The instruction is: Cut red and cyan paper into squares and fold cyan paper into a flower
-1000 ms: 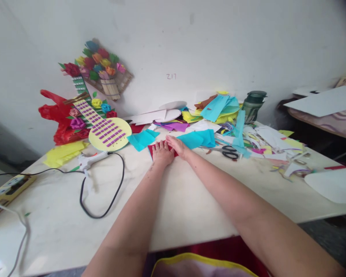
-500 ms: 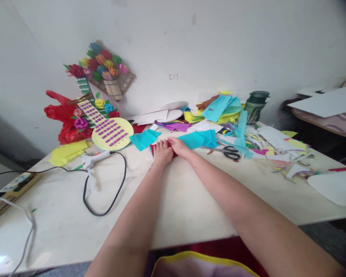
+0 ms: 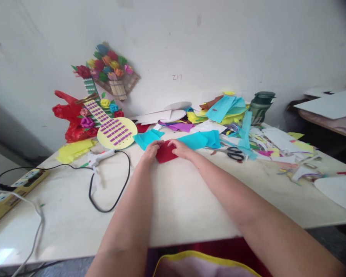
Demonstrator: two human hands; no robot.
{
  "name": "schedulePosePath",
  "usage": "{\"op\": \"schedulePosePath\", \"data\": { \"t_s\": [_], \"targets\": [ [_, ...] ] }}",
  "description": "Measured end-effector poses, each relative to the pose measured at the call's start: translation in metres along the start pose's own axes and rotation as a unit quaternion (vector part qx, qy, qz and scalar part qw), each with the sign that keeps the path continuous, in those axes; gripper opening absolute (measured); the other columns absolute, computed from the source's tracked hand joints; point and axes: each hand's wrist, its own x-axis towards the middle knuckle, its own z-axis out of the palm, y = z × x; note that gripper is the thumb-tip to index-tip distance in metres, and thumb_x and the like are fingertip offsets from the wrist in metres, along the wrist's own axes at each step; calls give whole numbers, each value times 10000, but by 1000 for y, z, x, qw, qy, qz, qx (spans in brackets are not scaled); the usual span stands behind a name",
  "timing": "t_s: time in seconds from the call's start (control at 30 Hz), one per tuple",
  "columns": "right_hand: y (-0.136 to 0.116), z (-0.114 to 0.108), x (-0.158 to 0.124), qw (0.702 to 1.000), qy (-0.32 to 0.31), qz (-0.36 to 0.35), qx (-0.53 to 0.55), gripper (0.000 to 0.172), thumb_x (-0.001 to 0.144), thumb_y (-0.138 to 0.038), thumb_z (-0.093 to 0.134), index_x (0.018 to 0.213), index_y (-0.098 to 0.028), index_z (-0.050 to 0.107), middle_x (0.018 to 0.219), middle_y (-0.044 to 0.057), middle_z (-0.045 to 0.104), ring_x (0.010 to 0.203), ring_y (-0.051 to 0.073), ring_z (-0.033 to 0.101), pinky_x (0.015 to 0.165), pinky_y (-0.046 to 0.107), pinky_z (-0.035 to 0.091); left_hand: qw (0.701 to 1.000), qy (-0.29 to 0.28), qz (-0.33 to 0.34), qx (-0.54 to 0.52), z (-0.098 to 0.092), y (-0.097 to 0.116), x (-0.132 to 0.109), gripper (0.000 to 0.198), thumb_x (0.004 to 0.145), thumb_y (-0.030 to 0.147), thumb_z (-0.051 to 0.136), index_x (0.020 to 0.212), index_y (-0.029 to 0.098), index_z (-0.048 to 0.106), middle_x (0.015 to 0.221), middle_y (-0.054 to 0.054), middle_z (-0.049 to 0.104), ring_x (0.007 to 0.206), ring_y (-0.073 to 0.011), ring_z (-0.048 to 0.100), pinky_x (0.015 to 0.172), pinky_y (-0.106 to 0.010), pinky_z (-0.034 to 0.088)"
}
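Red sheet (image 3: 166, 153) on table (image 3: 187, 207), between left hand (image 3: 151, 151) at its left edge and right hand (image 3: 181, 149) at its upper right; neither clearly nearer. Hands apart, fingers curled; pinch or mere contact: cannot tell. Long axis unclear.

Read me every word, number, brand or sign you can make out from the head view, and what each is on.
"217" (first character could be a Z): handwritten on the white wall.
Pale marking on the green bottle: too blurred to read.
Dark patches on the yellow power strip: cannot tell whether they are text.
Nothing else is legible.
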Motion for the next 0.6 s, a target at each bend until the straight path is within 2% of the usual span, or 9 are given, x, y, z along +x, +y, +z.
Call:
{"op": "schedulePosePath", "data": {
  "t_s": [0.17, 0.3, 0.47, 0.6],
  "targets": [
    [-2, -6, -2, 999, -31, -32, -12, 364, 609, -35, 492, 922, -179, 608, 1323, 61, 455, 1267, 175, 351, 1045, 329, 252, 998, -42, 4, 47, -3, -3, 1, 383, 574, 125, 384, 866, 158, 630, 976, -41, 660, 910, -193, 590, 843, -344, 471],
    [0, -6, -2, 998, -31, -47, -3, 356, 610, -23, 483, 905, -169, 618, 1314, 70, 463, 1281, 171, 332, 1051, 332, 238, 994, -68, 31, 79, -5, -8, 2, 290, 638, 203, 469, 880, 163, 623, 933, -44, 658, 845, -185, 598, 783, -329, 483],
    [0, -3, -2, 998, -25, -48, 24, 376, 590, 1, 440, 857, -184, 629, 1229, 40, 542, 1233, 170, 397, 1042, 361, 256, 980, -74, 79, 167, -4, -4, -2, 370, 625, 419, 625, 909, 183, 638, 924, -43, 660, 858, -199, 595, 801, -324, 458],
    [1, -5, 3, 989, -5, -2, 145, 352, 610, -32, 439, 866, -181, 630, 1146, 31, 603, 1136, 174, 493, 997, 352, 330, 968, -60, 99, 223, -2, -2, -3, 427, 600, 467, 660, 929, 195, 648, 927, -38, 663, 856, -203, 594, 814, -321, 447]
  ]
}}
